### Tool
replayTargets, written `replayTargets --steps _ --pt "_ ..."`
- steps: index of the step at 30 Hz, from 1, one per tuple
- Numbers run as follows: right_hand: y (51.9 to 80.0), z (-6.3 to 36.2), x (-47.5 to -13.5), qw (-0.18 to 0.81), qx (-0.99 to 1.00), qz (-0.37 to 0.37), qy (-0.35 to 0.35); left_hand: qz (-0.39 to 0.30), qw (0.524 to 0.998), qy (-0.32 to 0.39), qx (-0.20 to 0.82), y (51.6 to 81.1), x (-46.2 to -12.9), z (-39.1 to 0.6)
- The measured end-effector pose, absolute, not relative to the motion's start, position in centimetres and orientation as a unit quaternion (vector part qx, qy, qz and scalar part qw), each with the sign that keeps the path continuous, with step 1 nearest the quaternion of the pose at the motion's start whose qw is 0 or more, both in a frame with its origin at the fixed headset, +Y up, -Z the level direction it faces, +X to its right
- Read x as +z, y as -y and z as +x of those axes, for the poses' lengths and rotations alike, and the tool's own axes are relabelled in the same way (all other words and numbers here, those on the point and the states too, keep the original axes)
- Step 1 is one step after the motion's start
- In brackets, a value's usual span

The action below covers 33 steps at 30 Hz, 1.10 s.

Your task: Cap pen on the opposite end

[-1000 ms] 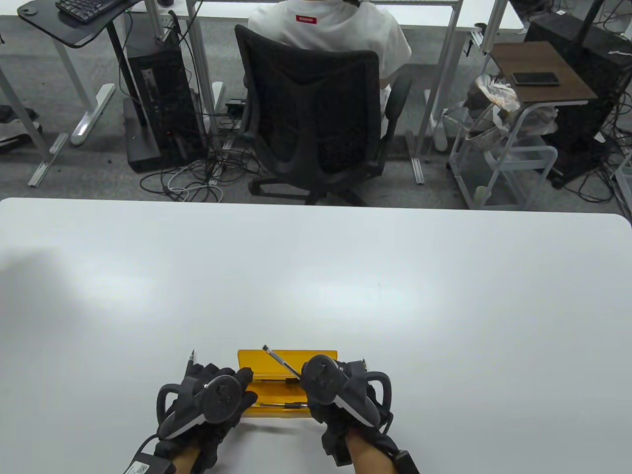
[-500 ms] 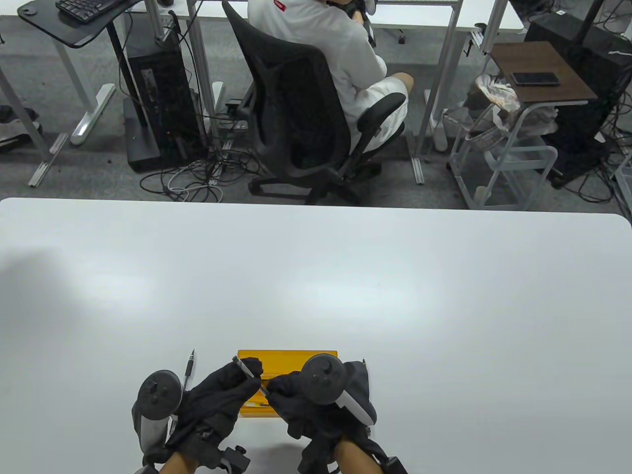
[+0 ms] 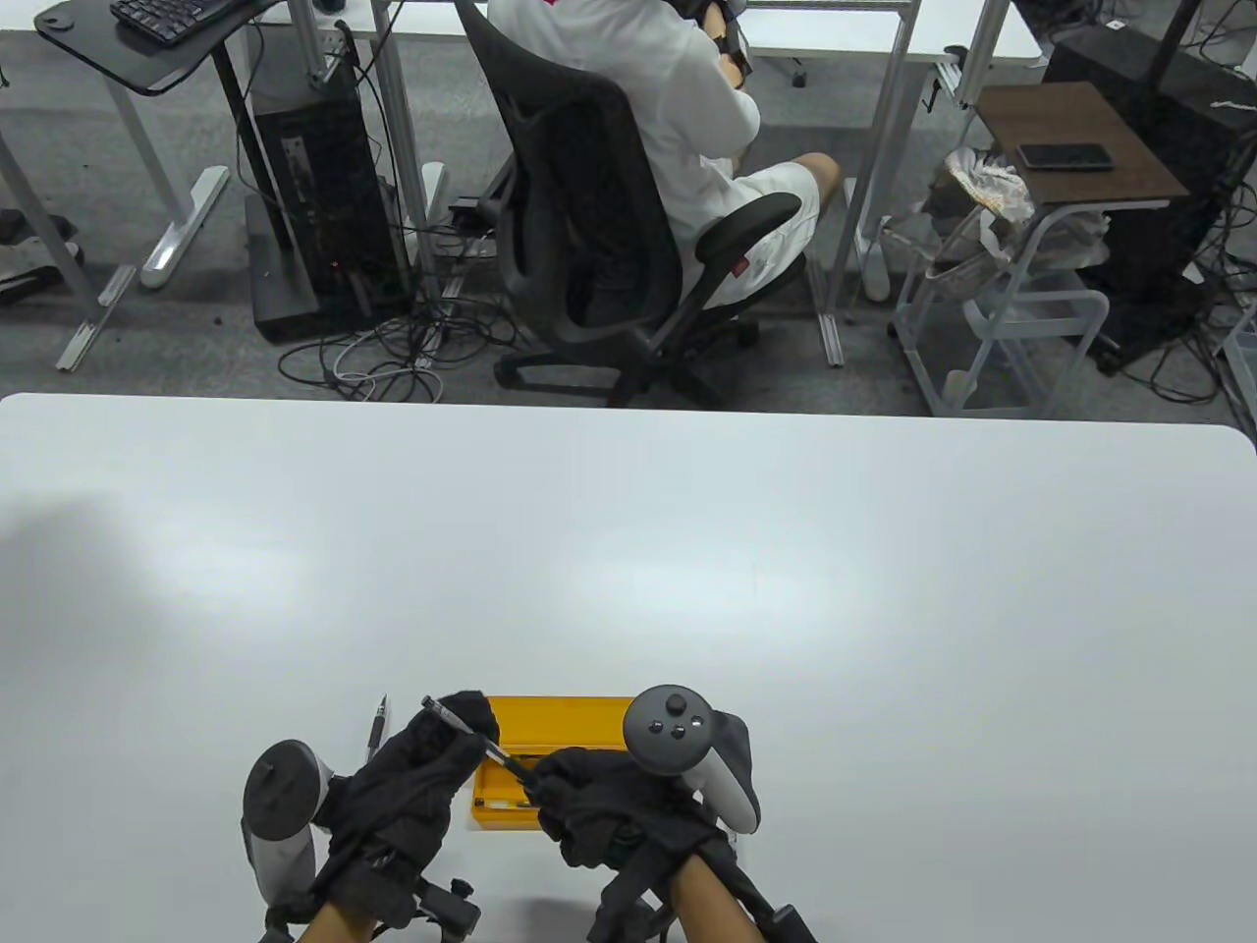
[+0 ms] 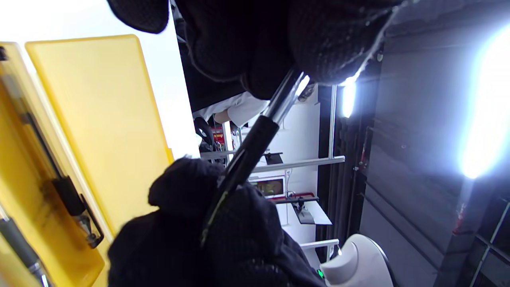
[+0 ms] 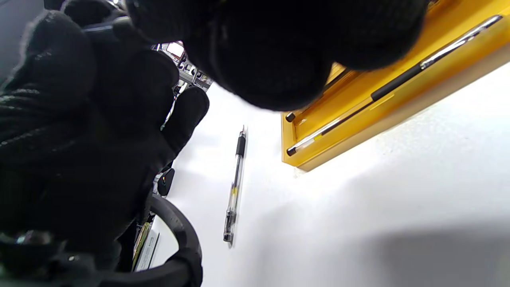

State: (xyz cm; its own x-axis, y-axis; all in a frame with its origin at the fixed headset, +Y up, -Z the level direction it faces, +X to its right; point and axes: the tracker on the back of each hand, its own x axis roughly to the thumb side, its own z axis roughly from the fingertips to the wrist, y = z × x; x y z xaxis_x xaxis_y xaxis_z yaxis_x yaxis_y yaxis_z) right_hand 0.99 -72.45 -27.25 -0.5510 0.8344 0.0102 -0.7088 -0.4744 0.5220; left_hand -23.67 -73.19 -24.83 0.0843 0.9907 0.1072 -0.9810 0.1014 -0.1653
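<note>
A black and silver pen (image 3: pixel 503 758) is held slantwise above the open yellow pen case (image 3: pixel 560 722). My left hand (image 3: pixel 471 732) grips its upper, far part. My right hand (image 3: pixel 540 781) pinches its lower, near end. In the left wrist view the pen (image 4: pixel 255 143) runs from my left fingers (image 4: pixel 318 48) on the silver section down to my right fingers (image 4: pixel 191 191) on the black section. Whether a cap is on it is hidden by the gloves. The right wrist view shows only both gloves; the pen is hidden there.
A clear pen (image 3: pixel 376 732) lies on the white table just left of my left hand; it also shows in the right wrist view (image 5: pixel 236 187). The yellow case (image 5: pixel 358 131) holds other pens (image 5: pixel 394 83). Its open lid (image 4: pixel 99 119) shows in the left wrist view.
My right hand lifted the pen from the case and my left hand took its far part. Both hands and the pen have since shifted slightly left.
</note>
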Motion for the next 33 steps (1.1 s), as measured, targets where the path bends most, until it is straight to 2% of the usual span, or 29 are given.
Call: replayTargets --steps 8,12,16,17,18,19,20,21,23,24,28,33 --pt "72.6 0.8 -27.2 0.432 0.86 0.133 -0.236 -0.047 0.774 0.112 0.621 73.1 -24.7 -21.9" --pt "72.1 0.7 -27.0 0.447 0.856 0.137 -0.221 0.019 0.802 0.099 0.589 72.1 -24.7 -22.4" --pt "69.8 0.2 -26.7 0.432 0.878 0.145 -0.145 0.066 0.804 0.08 0.585 70.7 -24.8 -22.9" --pt "69.6 0.0 -26.6 0.422 0.885 0.143 -0.137 0.087 0.812 0.071 0.573 70.4 -24.6 -23.6" --pt "69.5 0.3 -26.4 0.369 0.912 0.119 -0.133 0.131 0.812 0.036 0.568 70.1 -24.8 -24.7" --pt "69.6 1.4 -26.4 0.321 0.93 0.135 -0.114 0.158 0.817 0.007 0.555 69.9 -25.1 -27.0" --pt "69.7 2.0 -26.6 0.317 0.932 0.136 -0.107 0.166 0.807 -0.01 0.567 70.1 -25.1 -28.1" --pt "69.8 2.9 -27.1 0.342 0.928 0.103 -0.109 0.16 0.792 -0.012 0.589 70.3 -24.9 -29.2" --pt "70.0 4.0 -27.9 0.397 0.91 0.07 -0.1 0.174 0.8 0.001 0.575 70.1 -24.3 -29.7" --pt "70.2 4.2 -27.9 0.415 0.903 0.059 -0.096 0.175 0.824 0.024 0.538 69.7 -24.2 -29.5" --pt "70.3 4.5 -27.6 0.407 0.909 0.06 -0.076 0.158 0.877 0.116 0.438 68.7 -24.1 -27.0" --pt "70.4 4.6 -27.5 0.453 0.886 0.079 -0.061 0.145 0.941 0.218 0.216 68.3 -23.4 -23.4"
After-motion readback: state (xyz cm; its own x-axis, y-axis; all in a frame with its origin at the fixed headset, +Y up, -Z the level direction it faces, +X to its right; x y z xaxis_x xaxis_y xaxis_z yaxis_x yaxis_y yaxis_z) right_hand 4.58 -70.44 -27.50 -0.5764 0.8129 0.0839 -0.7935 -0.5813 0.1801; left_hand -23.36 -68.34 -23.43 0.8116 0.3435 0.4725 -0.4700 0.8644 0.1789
